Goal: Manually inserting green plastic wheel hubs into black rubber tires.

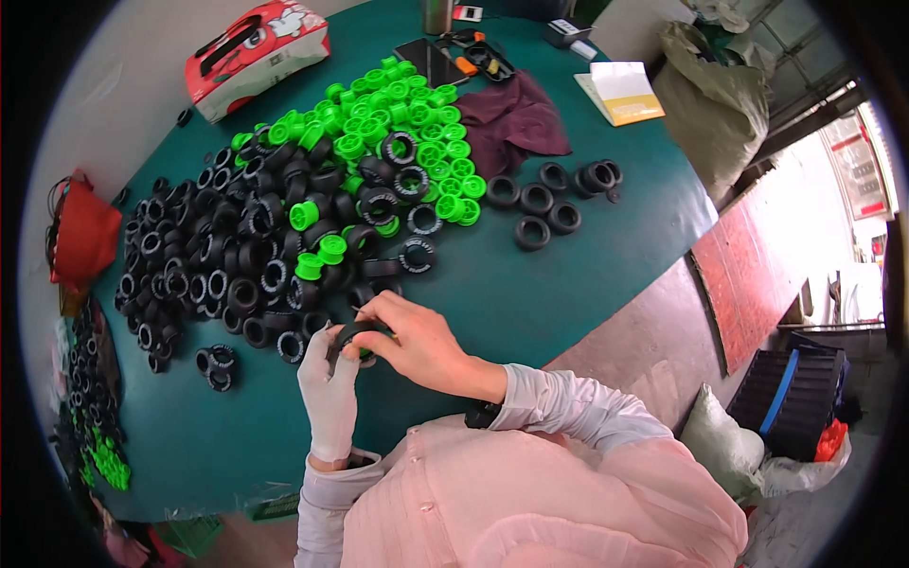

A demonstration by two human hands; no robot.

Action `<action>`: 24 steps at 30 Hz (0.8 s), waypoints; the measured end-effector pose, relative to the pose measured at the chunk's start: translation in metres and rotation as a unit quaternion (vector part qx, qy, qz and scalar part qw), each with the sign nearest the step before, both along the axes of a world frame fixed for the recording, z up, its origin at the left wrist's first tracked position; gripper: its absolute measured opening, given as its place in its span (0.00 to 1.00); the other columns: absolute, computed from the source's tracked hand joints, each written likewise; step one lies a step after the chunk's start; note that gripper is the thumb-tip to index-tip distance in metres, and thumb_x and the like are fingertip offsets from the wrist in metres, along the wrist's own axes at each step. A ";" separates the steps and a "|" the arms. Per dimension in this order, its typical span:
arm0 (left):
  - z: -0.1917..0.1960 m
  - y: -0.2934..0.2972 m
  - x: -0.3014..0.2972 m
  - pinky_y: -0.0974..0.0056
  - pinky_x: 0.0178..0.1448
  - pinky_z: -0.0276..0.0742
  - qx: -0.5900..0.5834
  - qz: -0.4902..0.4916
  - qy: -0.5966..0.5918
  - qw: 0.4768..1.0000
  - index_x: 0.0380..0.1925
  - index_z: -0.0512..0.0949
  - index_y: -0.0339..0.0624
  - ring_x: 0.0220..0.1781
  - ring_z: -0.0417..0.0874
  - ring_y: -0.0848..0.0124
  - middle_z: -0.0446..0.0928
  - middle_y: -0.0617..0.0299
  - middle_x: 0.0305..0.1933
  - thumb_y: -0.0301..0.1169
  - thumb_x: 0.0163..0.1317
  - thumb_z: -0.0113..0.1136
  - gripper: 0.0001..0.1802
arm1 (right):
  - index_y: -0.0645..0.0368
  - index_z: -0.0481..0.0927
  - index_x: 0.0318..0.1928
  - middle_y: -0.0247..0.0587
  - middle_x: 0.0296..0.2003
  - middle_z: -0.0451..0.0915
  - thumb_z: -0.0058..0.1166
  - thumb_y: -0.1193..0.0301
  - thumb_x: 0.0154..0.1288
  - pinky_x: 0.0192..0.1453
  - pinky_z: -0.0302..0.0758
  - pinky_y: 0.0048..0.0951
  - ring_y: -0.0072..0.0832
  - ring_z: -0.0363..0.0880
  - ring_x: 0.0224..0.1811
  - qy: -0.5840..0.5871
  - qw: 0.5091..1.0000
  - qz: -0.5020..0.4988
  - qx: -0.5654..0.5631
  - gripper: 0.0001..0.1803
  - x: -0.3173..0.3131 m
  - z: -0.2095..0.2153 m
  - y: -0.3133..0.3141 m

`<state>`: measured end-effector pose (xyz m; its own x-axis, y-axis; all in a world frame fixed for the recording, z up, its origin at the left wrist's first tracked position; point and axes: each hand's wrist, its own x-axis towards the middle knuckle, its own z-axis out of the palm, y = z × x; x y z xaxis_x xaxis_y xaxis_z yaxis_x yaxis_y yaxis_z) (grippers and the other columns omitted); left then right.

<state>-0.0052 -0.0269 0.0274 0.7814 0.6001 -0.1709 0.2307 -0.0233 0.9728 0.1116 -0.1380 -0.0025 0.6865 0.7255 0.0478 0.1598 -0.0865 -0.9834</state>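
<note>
Pink sleeves come up from the near edge, and both hands meet over the near side of the green table (530, 303). Left hand (329, 393), in a pale glove, has its fingers curled round a black tyre (352, 333) from below, gripping it. Right hand (421, 346), bare, is closed over the same tyre from the right, fingertips pinched on its rim; a speck of green shows inside the tyre, though what it is I cannot tell. So the tyre sits between both hands, lifted just clear of the table, right beside the near edge of the big black tyre heap (227, 256).

That heap spreads across the left half of the table. Behind it, farther off, lies a bright pile of green hubs (398, 118), with a few green ones mixed in among the black. Over to the right, well apart, a small cluster of loose tyres (549, 204). Two more tyres (218, 364) sit alone just left of the gloved hand.

Far side: a dark red cloth (516, 123), a yellow notepad (625, 92), a red and white bag (256, 52). On the floor at right, a black crate (791, 388).
</note>
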 end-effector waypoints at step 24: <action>-0.006 0.008 -0.023 0.72 0.54 0.76 -0.102 0.095 -0.028 0.990 0.49 0.77 0.32 0.48 0.80 0.77 0.77 0.65 0.46 0.18 0.67 0.64 0.12 | 0.63 0.79 0.45 0.42 0.39 0.85 0.64 0.69 0.69 0.45 0.78 0.34 0.31 0.86 0.43 0.098 0.989 0.105 -0.021 0.11 -0.001 -0.007 0.025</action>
<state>-0.0277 -0.0190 0.0211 0.6692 0.6949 -0.2634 0.1575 0.2138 0.9641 0.1110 -0.1128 -0.0098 0.5132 0.8519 -0.1044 -0.0147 -0.1129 -0.9935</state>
